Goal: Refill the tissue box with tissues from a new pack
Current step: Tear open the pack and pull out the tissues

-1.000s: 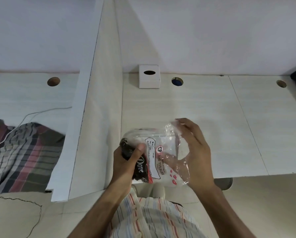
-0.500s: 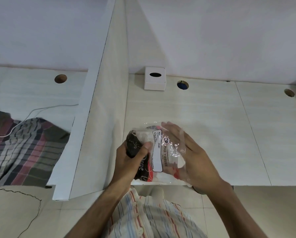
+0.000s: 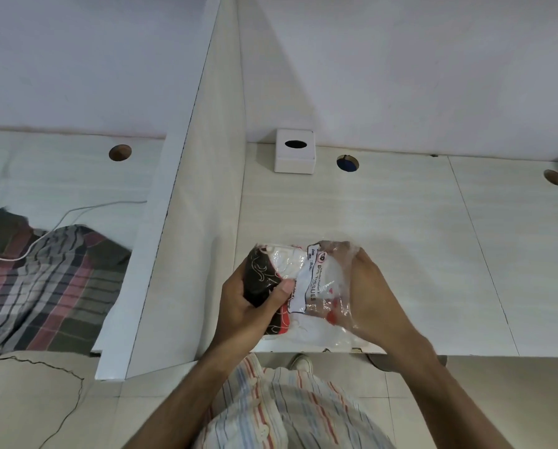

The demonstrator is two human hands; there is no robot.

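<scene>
A clear plastic tissue pack (image 3: 307,286) with black, red and white print is held over the desk's front edge. My left hand (image 3: 248,306) grips its dark left end, thumb pressed on top. My right hand (image 3: 371,296) is inside the pack's open right end, covered by clear film, fingers closed around the white tissues. The white cube tissue box (image 3: 294,152), with an empty oval slot on top, stands at the back of the desk against the wall, far from both hands.
A white partition (image 3: 180,222) borders the desk (image 3: 417,254) on the left. Beyond it lie a plaid cloth (image 3: 44,286) and a white cable (image 3: 86,207). Round cable holes (image 3: 347,163) dot the desk's back edge.
My right hand has slid deeper into the pack's open end and closed on the tissues. The pack has turned slightly and crumpled; the left hand keeps its grip.
</scene>
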